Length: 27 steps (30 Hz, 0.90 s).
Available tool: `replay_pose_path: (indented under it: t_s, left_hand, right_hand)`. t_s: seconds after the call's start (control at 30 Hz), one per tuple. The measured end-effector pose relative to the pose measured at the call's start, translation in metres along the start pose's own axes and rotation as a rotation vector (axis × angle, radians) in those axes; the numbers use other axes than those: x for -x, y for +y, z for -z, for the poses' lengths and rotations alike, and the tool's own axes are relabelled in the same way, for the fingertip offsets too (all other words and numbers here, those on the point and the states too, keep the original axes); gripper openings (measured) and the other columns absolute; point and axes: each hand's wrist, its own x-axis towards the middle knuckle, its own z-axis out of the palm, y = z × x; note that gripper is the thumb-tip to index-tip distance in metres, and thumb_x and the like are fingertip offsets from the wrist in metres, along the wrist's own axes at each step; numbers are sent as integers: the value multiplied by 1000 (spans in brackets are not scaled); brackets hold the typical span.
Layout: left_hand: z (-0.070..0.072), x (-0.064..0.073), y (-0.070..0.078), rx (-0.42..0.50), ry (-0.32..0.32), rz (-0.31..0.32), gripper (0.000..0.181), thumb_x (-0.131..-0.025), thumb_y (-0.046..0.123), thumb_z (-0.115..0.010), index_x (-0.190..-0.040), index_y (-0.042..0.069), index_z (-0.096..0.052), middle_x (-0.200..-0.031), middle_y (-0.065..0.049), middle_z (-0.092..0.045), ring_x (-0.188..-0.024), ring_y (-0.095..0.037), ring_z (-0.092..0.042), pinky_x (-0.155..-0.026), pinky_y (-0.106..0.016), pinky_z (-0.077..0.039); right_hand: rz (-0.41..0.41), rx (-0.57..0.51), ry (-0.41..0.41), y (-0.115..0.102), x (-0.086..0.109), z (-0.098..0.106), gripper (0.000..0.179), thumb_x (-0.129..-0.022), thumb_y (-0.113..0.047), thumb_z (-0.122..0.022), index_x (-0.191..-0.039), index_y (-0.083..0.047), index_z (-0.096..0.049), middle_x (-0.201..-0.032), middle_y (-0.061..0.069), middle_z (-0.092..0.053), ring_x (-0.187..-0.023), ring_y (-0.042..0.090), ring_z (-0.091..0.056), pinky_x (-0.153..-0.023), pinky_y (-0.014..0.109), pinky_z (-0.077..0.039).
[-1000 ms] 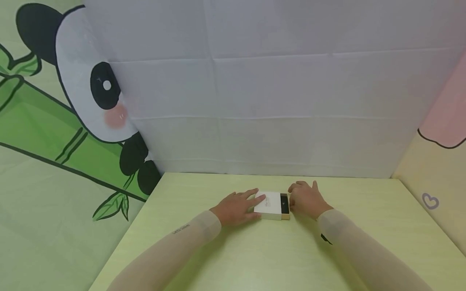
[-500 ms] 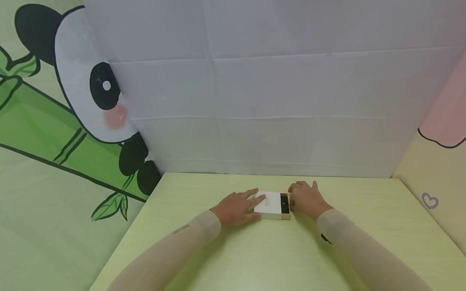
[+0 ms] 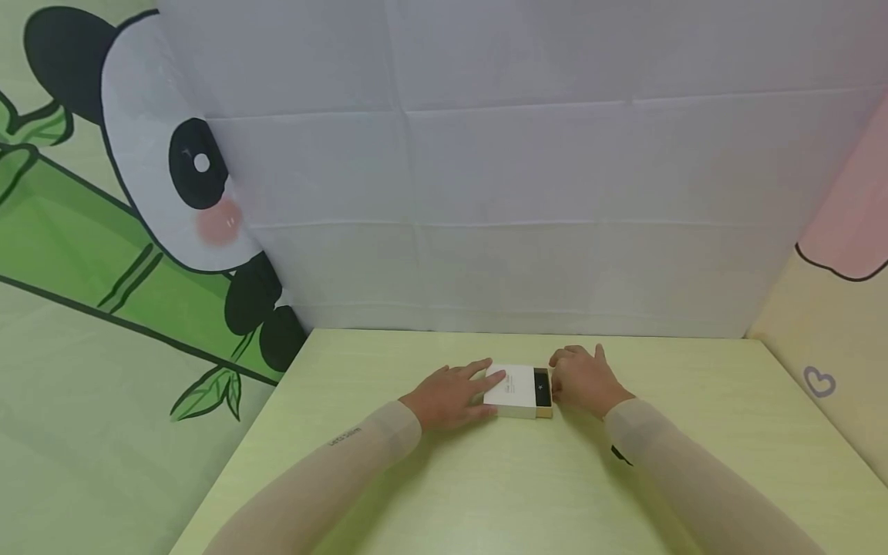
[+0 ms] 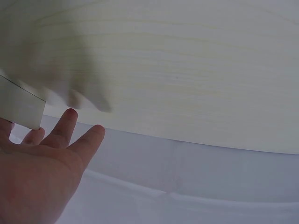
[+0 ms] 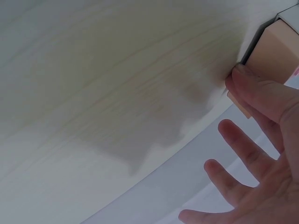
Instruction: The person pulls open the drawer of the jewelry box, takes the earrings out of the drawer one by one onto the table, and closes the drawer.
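Note:
A white drawer-style box (image 3: pixel 519 391) with small print on its lid lies flat on the table. Its tan inner tray (image 3: pixel 544 412), with a black inside, sticks out a little on the right. My left hand (image 3: pixel 449 397) holds the outer sleeve from the left, thumb along the near side and other fingers over the top and far side. At the tray's right end, my right hand (image 3: pixel 588 385) pinches the end wall between thumb and index finger. The right wrist view shows this pinch on the tray (image 5: pixel 273 53), with the other fingers spread.
The pale yellow table (image 3: pixel 479 493) runs back to a white cloth backdrop (image 3: pixel 499 185). A panda and bamboo print covers the left side cloth (image 3: pixel 90 362). On the right stands a yellow and pink printed cloth (image 3: pixel 819 324).

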Motion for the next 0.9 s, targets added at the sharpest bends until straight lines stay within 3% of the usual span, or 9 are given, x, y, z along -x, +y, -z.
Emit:
replay_pose_path:
  t_s: [0.9]
  left_hand:
    - [2, -2, 1, 27, -6, 7, 77, -122, 65, -56, -189, 37, -30, -197, -4, -35, -176, -26, -50, -140, -66, -47]
  right_hand:
    - [5, 1, -8, 6, -3, 0, 13, -96, -21, -101, -84, -21, -95, -142, 11, -84, -151, 49, -66, -121, 104, -33]
